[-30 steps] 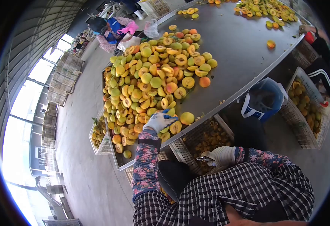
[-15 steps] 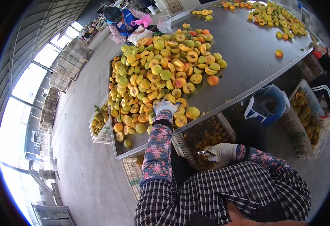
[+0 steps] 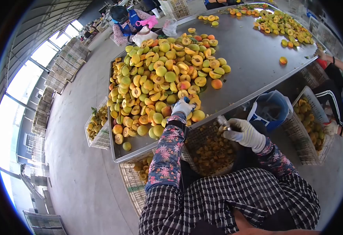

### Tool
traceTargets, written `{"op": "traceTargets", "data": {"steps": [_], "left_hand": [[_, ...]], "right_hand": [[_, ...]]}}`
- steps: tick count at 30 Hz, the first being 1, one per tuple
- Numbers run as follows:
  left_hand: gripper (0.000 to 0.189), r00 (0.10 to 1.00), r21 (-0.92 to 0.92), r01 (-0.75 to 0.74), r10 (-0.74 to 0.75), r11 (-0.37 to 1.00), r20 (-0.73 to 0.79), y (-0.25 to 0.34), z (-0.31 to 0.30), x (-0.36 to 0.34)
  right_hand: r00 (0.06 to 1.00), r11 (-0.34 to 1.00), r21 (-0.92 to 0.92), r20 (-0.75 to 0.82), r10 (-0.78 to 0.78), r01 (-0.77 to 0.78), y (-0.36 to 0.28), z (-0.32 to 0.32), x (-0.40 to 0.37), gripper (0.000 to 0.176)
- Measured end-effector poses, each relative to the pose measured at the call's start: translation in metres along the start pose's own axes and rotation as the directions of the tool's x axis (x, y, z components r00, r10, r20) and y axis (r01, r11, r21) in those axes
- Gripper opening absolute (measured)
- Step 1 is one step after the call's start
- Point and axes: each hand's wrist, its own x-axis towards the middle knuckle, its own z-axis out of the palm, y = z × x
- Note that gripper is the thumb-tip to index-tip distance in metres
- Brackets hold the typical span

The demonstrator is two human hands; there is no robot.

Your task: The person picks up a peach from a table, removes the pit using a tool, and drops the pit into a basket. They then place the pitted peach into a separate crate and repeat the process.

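Wide steel surface (image 3: 253,58) filling the view, and across its left half a big heap of peaches (image 3: 159,78), yellow-green and blushed, many of them split open with the stone showing. Below the near edge sits a slatted crate (image 3: 210,150) holding what looks like stones and scraps, and a blue bucket (image 3: 271,109) just to its right. A second crate (image 3: 312,121) of fruit stands further right, beside a co-worker's sleeve (image 3: 336,94).

Now the hands, both in white gloves. The left hand (image 3: 182,106) is stretched out and lying on the near edge of the heap, fingers curled down over the fruit; whether it has actually closed on one I cannot tell, the glove hides it. A round whole peach (image 3: 198,116) lies just beside it, touching the rim of the heap.

The right hand (image 3: 244,132) hangs over the crate, off the surface, clenched around a small metal tool (image 3: 223,121) with the tip pointing up and left.

To do this well, I'd say: pick one whole, uncut peach off the edge rather than digging in and rolling the heap, seat it firmly in the palm, and hold that tool tip angled away from the reaching arm.
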Motion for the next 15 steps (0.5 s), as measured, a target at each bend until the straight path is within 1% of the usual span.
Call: {"op": "traceTargets", "data": {"steps": [1,2,3,4,5,6,7,8,9,10,12,13,15], "left_hand": [[0.065,1.000,-0.002,0.005,-0.005,1.000,-0.019,-0.002,0.005,0.001],[0.067,0.999,-0.074,-0.031,0.027,0.997,-0.046,0.000,0.006,-0.001],[0.065,0.994,-0.096,-0.053,0.043,0.994,-0.103,-0.002,0.011,0.002],[0.063,0.986,-0.113,-0.074,0.057,0.991,-0.154,-0.006,0.016,0.008],[0.062,0.979,-0.122,-0.090,0.065,0.988,-0.192,-0.013,0.025,0.013],[0.051,0.971,-0.214,-0.129,0.079,0.968,-0.226,-0.024,0.032,0.023],[0.045,0.945,-0.500,-0.316,0.220,0.806,-0.241,-0.027,0.032,0.023],[0.043,0.973,-0.703,-0.223,0.107,0.675,-0.206,-0.017,0.024,0.011],[0.043,0.959,-0.831,-0.280,0.182,0.481,-0.218,-0.012,0.011,-0.006],[0.038,0.959,-0.917,-0.248,0.210,0.311,-0.188,-0.005,0.000,-0.027],[0.030,0.950,-0.922,-0.252,0.257,0.294,-0.178,-0.015,-0.010,-0.052],[0.026,0.983,-0.999,0.033,0.178,-0.005,0.031,-0.024,-0.010,-0.058],[0.023,0.966,-0.977,0.160,0.227,-0.144,0.125,-0.035,-0.012,-0.081]], "right_hand": [[0.999,0.997,-0.054,-0.017,-0.048,0.047,-0.017,-0.002,-0.006,0.026],[0.984,0.990,0.086,-0.150,-0.098,0.112,-0.030,0.003,-0.015,0.029],[0.949,0.958,0.216,-0.289,-0.124,0.191,-0.042,0.008,-0.023,0.032],[0.939,0.885,0.327,-0.202,-0.278,0.333,-0.057,0.010,-0.030,0.035],[0.893,0.776,0.449,-0.143,-0.427,0.444,-0.072,0.010,-0.036,0.039],[0.835,0.684,0.520,-0.116,-0.537,0.512,-0.085,0.013,-0.039,0.045],[0.808,0.628,0.591,-0.070,-0.585,0.506,-0.093,0.010,-0.044,0.042],[0.776,0.573,0.661,-0.024,-0.630,0.485,-0.101,0.007,-0.049,0.039],[0.774,0.568,0.720,0.068,-0.629,0.398,-0.107,-0.005,-0.059,0.028],[0.760,0.566,0.766,0.163,-0.629,0.305,-0.113,-0.017,-0.071,0.017],[0.739,0.545,0.771,0.148,-0.657,0.330,-0.119,-0.024,-0.087,0.016],[0.736,0.540,0.767,0.134,-0.663,0.346,-0.120,-0.026,-0.094,0.016],[0.733,0.527,0.766,0.109,-0.672,0.369,-0.119,-0.025,-0.103,0.016]]}}
